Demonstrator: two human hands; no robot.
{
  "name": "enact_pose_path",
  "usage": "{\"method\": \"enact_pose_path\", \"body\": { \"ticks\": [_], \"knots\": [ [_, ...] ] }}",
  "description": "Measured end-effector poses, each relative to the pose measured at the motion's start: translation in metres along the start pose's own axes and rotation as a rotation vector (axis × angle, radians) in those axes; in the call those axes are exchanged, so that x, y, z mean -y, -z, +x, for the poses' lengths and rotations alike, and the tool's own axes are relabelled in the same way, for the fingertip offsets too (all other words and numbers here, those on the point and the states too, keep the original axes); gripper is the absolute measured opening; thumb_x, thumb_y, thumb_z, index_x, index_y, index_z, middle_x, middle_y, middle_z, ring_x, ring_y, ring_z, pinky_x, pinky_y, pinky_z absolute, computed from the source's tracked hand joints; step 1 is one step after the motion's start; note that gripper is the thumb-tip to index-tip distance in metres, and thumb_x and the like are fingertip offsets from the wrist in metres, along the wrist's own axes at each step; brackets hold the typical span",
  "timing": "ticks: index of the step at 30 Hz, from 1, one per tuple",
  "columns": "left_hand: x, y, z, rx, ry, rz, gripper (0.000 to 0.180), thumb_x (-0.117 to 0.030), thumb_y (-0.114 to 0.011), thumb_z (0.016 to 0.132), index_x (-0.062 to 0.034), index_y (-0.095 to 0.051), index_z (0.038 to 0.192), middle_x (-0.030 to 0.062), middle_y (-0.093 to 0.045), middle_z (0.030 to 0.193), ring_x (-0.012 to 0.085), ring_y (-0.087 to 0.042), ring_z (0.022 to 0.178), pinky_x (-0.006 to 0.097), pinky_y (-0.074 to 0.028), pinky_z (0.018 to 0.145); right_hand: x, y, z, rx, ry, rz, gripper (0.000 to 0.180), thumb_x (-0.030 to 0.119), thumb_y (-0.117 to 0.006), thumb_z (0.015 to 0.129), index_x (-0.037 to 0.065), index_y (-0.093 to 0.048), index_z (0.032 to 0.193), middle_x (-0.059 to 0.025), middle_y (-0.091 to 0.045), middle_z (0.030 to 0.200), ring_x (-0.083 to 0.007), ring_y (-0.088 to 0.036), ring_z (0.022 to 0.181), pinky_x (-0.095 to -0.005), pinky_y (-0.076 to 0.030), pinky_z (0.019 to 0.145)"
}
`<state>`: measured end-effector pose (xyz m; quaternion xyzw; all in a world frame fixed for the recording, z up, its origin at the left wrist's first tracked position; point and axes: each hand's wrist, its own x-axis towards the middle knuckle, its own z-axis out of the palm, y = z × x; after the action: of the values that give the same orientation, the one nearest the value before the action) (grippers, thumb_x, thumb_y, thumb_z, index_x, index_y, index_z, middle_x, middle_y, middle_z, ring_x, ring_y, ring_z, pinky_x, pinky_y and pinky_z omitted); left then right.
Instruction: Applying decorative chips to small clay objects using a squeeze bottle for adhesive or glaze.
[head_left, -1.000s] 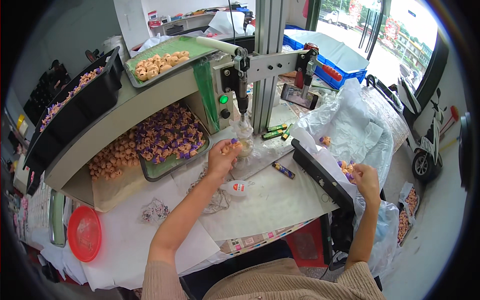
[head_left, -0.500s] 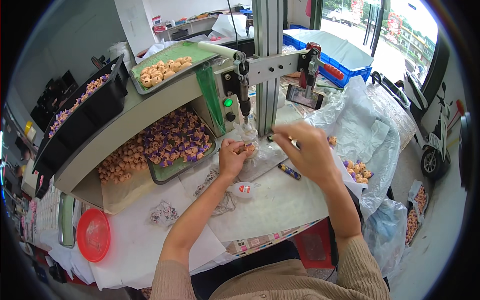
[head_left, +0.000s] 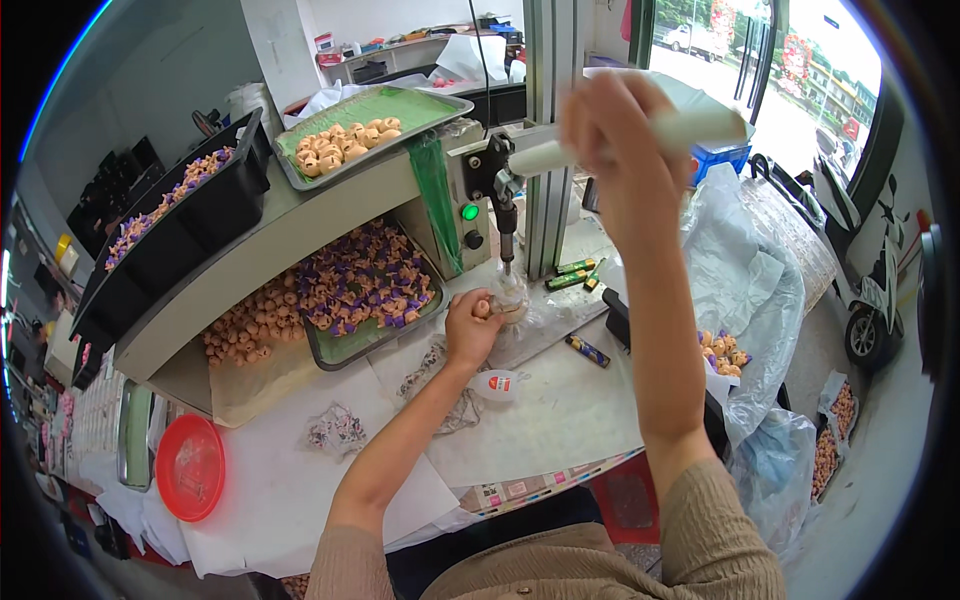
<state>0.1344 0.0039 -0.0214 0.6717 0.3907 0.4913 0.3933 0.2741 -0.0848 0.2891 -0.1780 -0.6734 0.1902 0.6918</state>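
Pressing station, bench with small press

Holding a small tan piece (head_left: 487,308) under the press rod (head_left: 508,235): left hand (head_left: 470,328), fingers curled around it, resting on the white table (head_left: 560,420). Right hand (head_left: 615,130): raised, closed on the white lever handle (head_left: 640,135). Just left: metal tray (head_left: 345,350) of purple-and-tan pieces. Above: green-lined tray (head_left: 400,105). Far left: red lid (head_left: 188,467).

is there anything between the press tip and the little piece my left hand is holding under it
Nothing visible stands between them. The left hand holds the small piece directly below the press tip, with open air in the gap. The right hand grips the white lever handle above, off to the side.
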Motion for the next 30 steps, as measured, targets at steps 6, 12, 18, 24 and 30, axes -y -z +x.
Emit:
{"method": "enact_pose_path", "body": {
  "ticks": [6, 12, 18, 24, 30],
  "knots": [
    [-0.055, 0.048, -0.013, 0.155, 0.586, -0.595, 0.025, -0.005, -0.062, 0.086, -0.0026, -0.056, 0.11, 0.0028, -0.057, 0.092, 0.0093, -0.056, 0.075, 0.02, -0.043, 0.051, -0.009, 0.008, -0.078, 0.083, 0.221, -0.422, 0.021, 0.019, -0.056, 0.091, 0.0, -0.063, 0.083, -0.0136, -0.067, 0.081, -0.0272, -0.063, 0.09, -0.0364, -0.047, 0.083],
    [-0.058, 0.108, -0.049, 0.196, 0.726, -0.963, 0.025, -0.008, -0.056, 0.091, -0.0026, -0.055, 0.116, 0.0054, -0.06, 0.095, 0.0096, -0.057, 0.074, 0.021, -0.044, 0.051, -0.027, -0.017, -0.107, -0.096, 0.132, -0.539, 0.036, 0.016, -0.07, 0.08, -0.003, -0.062, 0.108, -0.0171, -0.062, 0.117, -0.0336, -0.056, 0.111, -0.0409, -0.043, 0.094],
    [-0.05, 0.164, -0.094, 0.181, 0.81, -1.211, 0.031, -0.006, -0.052, 0.093, -0.0042, -0.051, 0.124, 0.0099, -0.059, 0.112, 0.0116, -0.058, 0.082, 0.018, -0.043, 0.052, -0.079, -0.063, -0.208, 0.131, -0.404, -0.886, 0.041, 0.014, -0.072, 0.078, -0.001, -0.06, 0.114, -0.0178, -0.063, 0.109, -0.0342, -0.056, 0.105, -0.0384, -0.042, 0.093],
    [-0.03, 0.19, -0.137, 0.085, 0.896, -1.316, 0.035, -0.004, -0.054, 0.092, -0.0082, -0.051, 0.126, 0.0082, -0.059, 0.112, 0.011, -0.058, 0.085, 0.018, -0.042, 0.05, -0.122, -0.12, -0.257, 0.353, -0.635, -0.934, 0.04, 0.013, -0.072, 0.076, 0.0, -0.06, 0.111, -0.0176, -0.062, 0.104, -0.0362, -0.056, 0.095, -0.0421, -0.044, 0.087],
    [-0.014, 0.204, -0.16, 0.035, 0.763, -1.175, 0.037, 0.001, -0.058, 0.088, -0.0083, -0.054, 0.124, 0.0041, -0.059, 0.107, 0.0078, -0.057, 0.08, 0.019, -0.042, 0.049, -0.125, -0.139, -0.271, 0.197, -0.717, -0.725, 0.038, 0.01, -0.075, 0.074, -0.001, -0.059, 0.106, -0.0106, -0.06, 0.096, -0.0249, -0.059, 0.086, -0.0322, -0.047, 0.078]
  ]
}}
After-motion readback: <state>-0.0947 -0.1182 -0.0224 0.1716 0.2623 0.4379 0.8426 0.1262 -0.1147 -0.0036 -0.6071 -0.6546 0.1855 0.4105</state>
